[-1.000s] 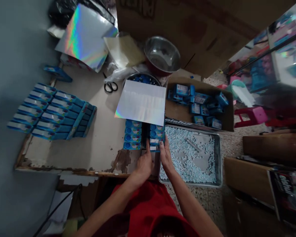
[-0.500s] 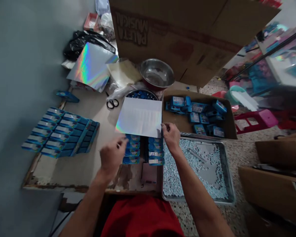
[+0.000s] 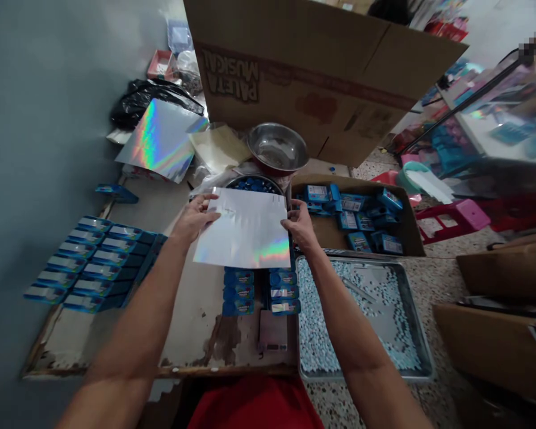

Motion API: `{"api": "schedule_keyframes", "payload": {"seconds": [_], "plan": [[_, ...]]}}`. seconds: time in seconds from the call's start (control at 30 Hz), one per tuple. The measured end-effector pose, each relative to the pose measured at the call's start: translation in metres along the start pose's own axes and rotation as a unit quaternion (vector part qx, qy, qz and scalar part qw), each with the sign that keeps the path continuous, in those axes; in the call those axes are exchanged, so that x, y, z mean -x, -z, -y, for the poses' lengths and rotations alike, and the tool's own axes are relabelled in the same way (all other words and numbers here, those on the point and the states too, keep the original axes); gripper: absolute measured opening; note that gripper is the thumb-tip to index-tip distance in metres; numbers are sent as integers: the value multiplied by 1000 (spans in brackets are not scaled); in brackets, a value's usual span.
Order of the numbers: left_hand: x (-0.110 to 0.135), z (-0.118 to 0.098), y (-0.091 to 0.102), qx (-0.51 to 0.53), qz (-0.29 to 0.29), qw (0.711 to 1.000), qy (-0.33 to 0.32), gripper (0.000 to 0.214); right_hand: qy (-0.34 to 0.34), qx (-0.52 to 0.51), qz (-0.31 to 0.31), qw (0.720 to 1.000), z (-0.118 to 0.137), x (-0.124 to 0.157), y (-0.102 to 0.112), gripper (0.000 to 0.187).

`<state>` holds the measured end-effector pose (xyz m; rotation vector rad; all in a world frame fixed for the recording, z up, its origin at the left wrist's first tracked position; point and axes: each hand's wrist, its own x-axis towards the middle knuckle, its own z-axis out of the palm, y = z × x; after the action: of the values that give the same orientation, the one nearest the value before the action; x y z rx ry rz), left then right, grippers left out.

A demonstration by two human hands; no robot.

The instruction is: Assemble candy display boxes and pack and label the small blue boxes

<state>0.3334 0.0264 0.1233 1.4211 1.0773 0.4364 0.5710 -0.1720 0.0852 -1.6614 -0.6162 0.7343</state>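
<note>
A shiny holographic sheet [image 3: 245,232] is held up over the table by its two sides. My left hand [image 3: 195,218] pinches its left edge near the far corner, thumb on top. At the opposite edge, my right hand [image 3: 300,224] grips it between thumb and fingers. Beneath the sheet's near edge, two columns of small blue packs stick out, a left column [image 3: 238,292] and a right column [image 3: 284,292]. A round bowl of blue pieces [image 3: 252,183] is partly covered by the sheet's far edge.
Stacked blue boxes [image 3: 84,262] stand at the left. On the right are a cardboard box [image 3: 321,232] of blue packs and a metal tray [image 3: 422,333] of small pale pieces. A steel bowl [image 3: 277,146], more holographic sheets [image 3: 161,140] and a large carton [image 3: 295,77] are behind.
My left hand has moved up from beside the blue packs and taken hold of the sheet's left edge. The sheet has turned and tilted, with its rainbow sheen now at the near right.
</note>
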Motion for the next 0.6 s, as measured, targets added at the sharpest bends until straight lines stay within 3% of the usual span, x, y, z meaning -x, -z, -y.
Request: {"api": "schedule_keyframes", "payload": {"seconds": [0.1,0.2,0.3,0.47,0.6], "plan": [[28,-15,24,34,124,992,15,78,-3,-70,147,987,28,22,6,63],[50,-20,35,32,115,993,21,76,-25,-102,201,974,47,44,5,53],[70,-13,38,9,71,997,13,71,-50,-100,153,982,51,63,-4,50],[106,4,47,28,16,999,43,74,-50,-94,104,989,48,97,-14,65],[136,2,60,-2,-32,999,-29,51,41,20,50,998,65,129,-20,41]]}}
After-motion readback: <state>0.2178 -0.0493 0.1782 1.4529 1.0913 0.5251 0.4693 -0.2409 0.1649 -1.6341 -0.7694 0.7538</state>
